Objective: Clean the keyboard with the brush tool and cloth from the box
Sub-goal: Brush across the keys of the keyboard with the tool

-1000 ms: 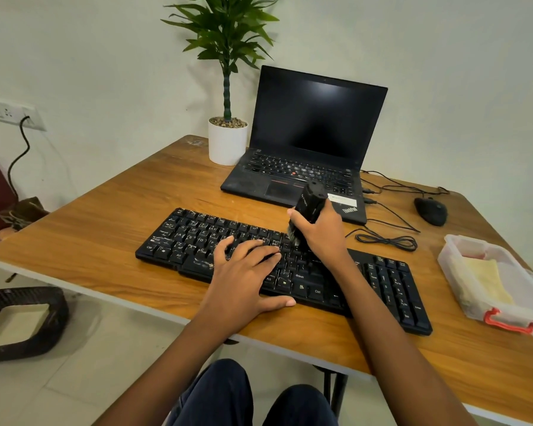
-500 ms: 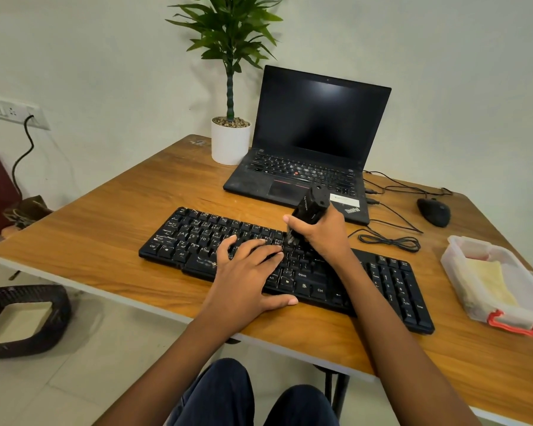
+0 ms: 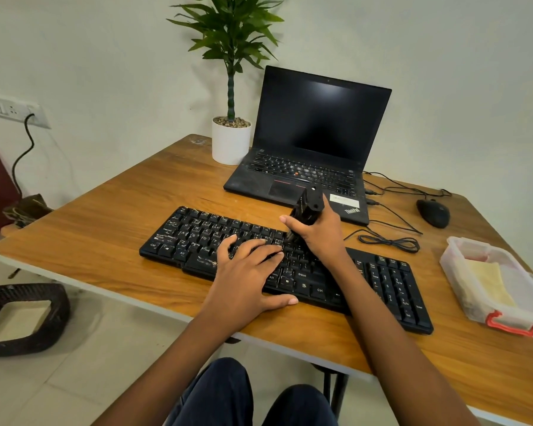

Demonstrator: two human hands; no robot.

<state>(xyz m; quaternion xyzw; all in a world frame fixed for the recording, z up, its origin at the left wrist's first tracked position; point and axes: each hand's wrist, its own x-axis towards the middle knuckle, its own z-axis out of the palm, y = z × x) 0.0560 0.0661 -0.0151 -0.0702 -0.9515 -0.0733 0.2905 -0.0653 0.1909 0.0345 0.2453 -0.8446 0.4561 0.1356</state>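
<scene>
1. Keyboard (image 3: 197, 238) lies black across the near tabletop (image 3: 105, 229).
2. Left hand (image 3: 246, 272) rests flat on its middle keys, fingers (image 3: 265, 250) straight and released, holding nothing.
3. Right hand (image 3: 320, 235), just beyond, has its fingers clenched round the black brush tool (image 3: 308, 206), bristles down on the upper key rows.
4. Box (image 3: 456, 250) sits open well to the right, yellow cloth (image 3: 490, 281) inside.
5. Laptop (image 3: 317, 118) stands open farther back, beside a potted plant (image 3: 230, 142).

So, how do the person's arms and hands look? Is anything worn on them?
The left forearm and right forearm are bare; no sleeve is in view. The left hand and right hand wear no gloves, and I see no watch, bracelet or ring.
</scene>
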